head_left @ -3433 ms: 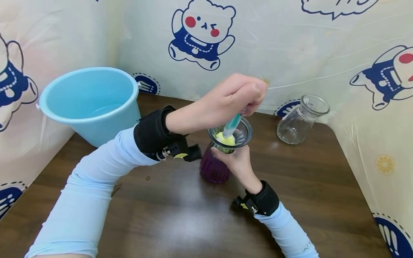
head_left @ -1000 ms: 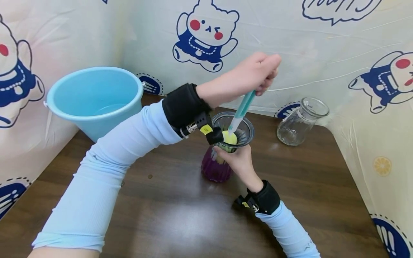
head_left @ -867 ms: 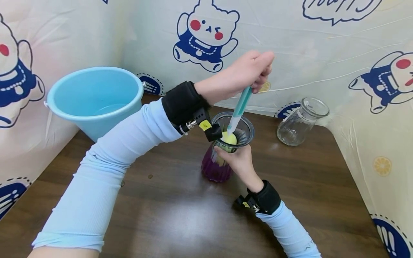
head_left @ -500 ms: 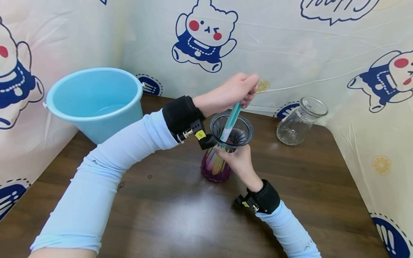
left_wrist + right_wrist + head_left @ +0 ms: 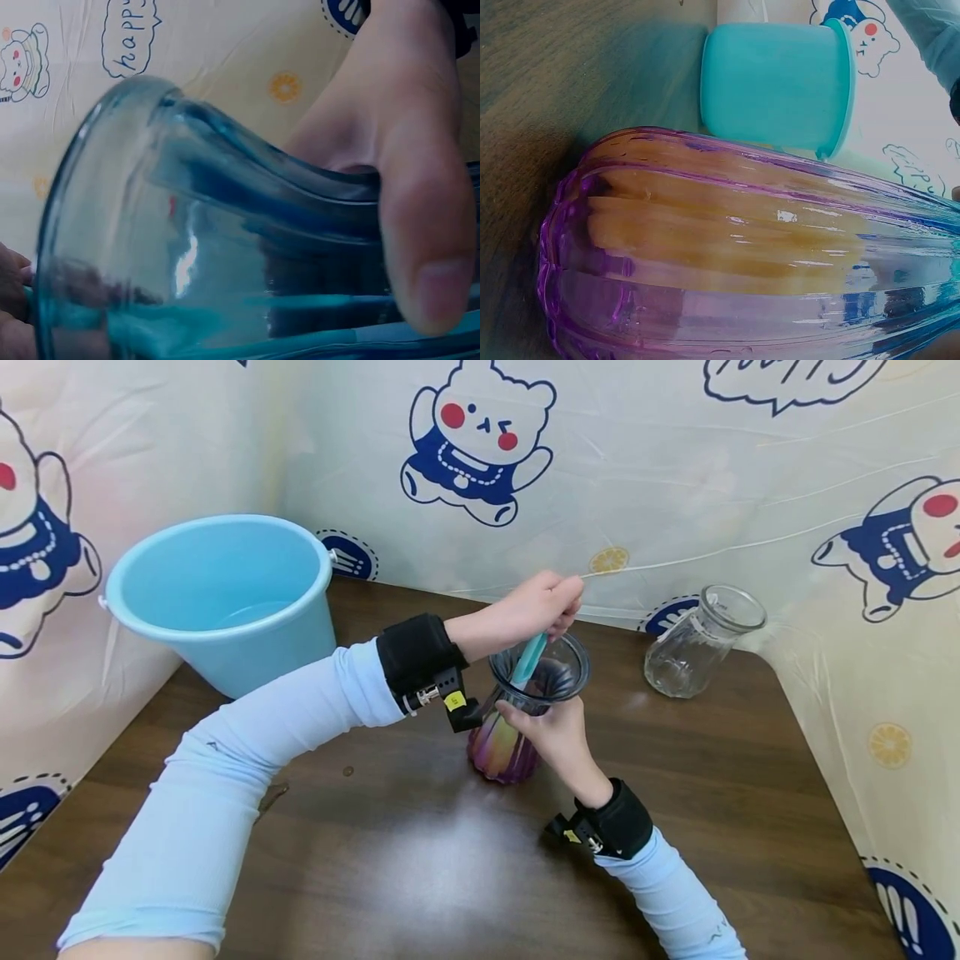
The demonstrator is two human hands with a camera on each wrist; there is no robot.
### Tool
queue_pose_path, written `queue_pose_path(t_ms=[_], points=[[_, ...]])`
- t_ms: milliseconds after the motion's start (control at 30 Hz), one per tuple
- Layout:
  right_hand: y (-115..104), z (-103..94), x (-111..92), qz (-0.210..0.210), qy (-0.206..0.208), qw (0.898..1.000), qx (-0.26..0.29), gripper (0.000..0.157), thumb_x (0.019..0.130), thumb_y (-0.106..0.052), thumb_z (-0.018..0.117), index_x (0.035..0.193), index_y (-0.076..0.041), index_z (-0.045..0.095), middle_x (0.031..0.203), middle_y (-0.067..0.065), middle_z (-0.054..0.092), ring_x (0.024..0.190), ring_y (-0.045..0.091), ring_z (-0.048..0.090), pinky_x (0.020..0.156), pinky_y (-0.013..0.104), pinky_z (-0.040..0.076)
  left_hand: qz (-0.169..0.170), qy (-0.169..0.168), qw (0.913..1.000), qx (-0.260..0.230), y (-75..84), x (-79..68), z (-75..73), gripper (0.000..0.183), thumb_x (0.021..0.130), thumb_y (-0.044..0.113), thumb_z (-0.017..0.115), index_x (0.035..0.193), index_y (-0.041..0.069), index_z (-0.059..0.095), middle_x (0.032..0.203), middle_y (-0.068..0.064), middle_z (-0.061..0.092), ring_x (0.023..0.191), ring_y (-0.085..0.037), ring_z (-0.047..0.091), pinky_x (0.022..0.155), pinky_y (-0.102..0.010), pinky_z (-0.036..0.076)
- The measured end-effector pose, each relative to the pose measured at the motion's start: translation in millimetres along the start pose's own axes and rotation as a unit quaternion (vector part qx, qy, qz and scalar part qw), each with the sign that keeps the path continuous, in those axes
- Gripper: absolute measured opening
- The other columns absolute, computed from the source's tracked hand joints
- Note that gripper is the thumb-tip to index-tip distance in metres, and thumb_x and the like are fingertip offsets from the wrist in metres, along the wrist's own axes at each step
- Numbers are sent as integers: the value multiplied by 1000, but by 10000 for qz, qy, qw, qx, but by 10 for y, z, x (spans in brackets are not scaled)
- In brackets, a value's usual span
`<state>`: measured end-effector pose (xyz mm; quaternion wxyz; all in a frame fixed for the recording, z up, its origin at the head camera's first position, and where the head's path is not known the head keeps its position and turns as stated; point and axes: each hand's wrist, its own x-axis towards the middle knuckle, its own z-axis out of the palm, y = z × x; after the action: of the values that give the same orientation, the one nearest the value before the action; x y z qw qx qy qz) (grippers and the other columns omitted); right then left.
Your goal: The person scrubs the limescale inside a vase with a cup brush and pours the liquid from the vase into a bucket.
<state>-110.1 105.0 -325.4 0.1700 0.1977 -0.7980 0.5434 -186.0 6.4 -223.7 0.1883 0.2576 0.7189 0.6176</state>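
Note:
A ribbed glass vase [image 5: 517,767], purple at its base and bluish at its flared mouth, leans on the table in the head view. My right hand [image 5: 553,731] grips its neck; the thumb [image 5: 431,277] crosses the glass in the left wrist view. From above, my left hand [image 5: 536,606] holds the teal handle [image 5: 529,660] of a sponge bottle brush, close to the vase's mouth. The brush's yellow sponge [image 5: 727,217] is deep inside the vase, seen through the glass in the right wrist view. Most of the left fingers are hidden.
A light blue bucket [image 5: 225,647] stands behind on the left. At the back right is a clear glass jar [image 5: 686,656], in front of the patterned sheet [image 5: 660,460]. Small wet drops [image 5: 348,771] lie on the brown table [image 5: 420,877].
My left hand has moved down and left, pushing the brush from the vase's mouth deep into its body. The right hand keeps its grip on the neck and has hardly moved.

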Motion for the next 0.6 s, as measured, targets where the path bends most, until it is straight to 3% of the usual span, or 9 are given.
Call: queue_pose_path(t_ms=[267, 467, 600], points=[[4, -9, -1, 87, 32, 10000, 14, 54, 66, 9, 73, 112, 15, 44, 102, 29, 56, 89, 33, 53, 76, 34, 43, 315, -140, 9993, -173, 68, -45, 6, 38, 96, 9, 25, 58, 6, 28, 55, -3, 25, 51, -17, 28, 54, -24, 27], [18, -17, -5, 97, 76, 9999, 29, 54, 67, 9, 73, 113, 15, 45, 101, 28, 57, 89, 30, 54, 77, 31, 43, 782, 160, 9959, -423, 330, -96, -32, 35, 93, 5, 26, 58, 6, 28, 53, -3, 28, 50, -17, 29, 51, -24, 28], [30, -24, -2, 226, 78, 9994, 236, 56, 67, 9, 72, 115, 14, 44, 106, 27, 56, 94, 28, 54, 81, 28, 43, 1202, 167, 9916, -450, 534, -126, -51, 36, 94, 4, 25, 59, 6, 29, 53, -2, 28, 50, -18, 29, 51, -24, 28]])
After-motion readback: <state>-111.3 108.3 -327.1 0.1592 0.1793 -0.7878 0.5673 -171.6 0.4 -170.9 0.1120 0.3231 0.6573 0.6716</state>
